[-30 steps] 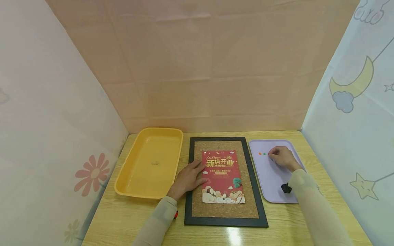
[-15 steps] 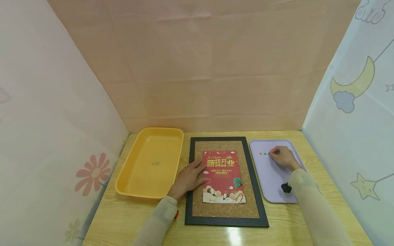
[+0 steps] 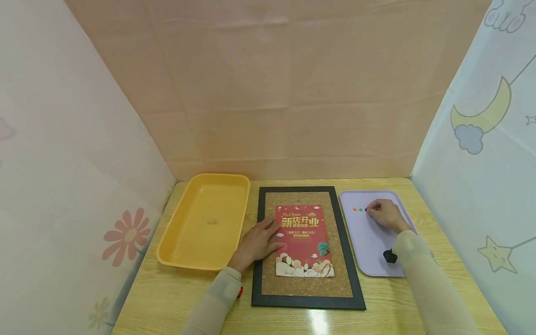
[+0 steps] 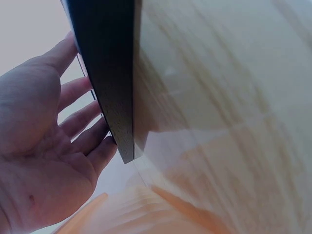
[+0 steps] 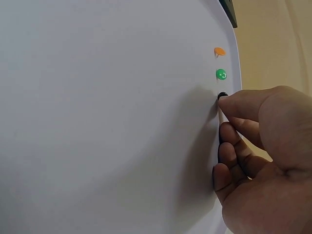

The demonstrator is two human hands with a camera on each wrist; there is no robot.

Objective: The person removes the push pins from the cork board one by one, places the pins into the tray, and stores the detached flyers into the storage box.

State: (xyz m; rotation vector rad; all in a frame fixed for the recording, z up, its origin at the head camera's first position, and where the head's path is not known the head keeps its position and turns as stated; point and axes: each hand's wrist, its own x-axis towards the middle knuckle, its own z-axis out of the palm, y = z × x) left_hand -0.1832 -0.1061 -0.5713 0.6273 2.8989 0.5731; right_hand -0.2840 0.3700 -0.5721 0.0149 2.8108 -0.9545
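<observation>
A red printed poster (image 3: pixel 303 239) lies flat on a cork board (image 3: pixel 310 287) with a black frame. My left hand (image 3: pixel 254 243) rests on the board's left side, its fingers extended and the tips on the poster's left edge. Over a lavender tray (image 3: pixel 368 253), my right hand (image 3: pixel 385 215) pinches a black thumbtack (image 5: pixel 223 95) between thumb and index finger, close to the tray's surface. In the right wrist view, a green thumbtack (image 5: pixel 222 74) and an orange thumbtack (image 5: pixel 220 51) lie in a row beyond the black one.
A deep yellow tray (image 3: pixel 205 232) stands left of the board, close to the left forearm. A small black object (image 3: pixel 390 256) shows beside the right sleeve, over the lavender tray. Fabric walls (image 3: pixel 289 93) enclose the wooden table (image 3: pixel 276 321) at the back and sides.
Both hands stay in nearly the same places. A little more of the black thumbtack shows at the right fingertips; the poster and board have not moved.
</observation>
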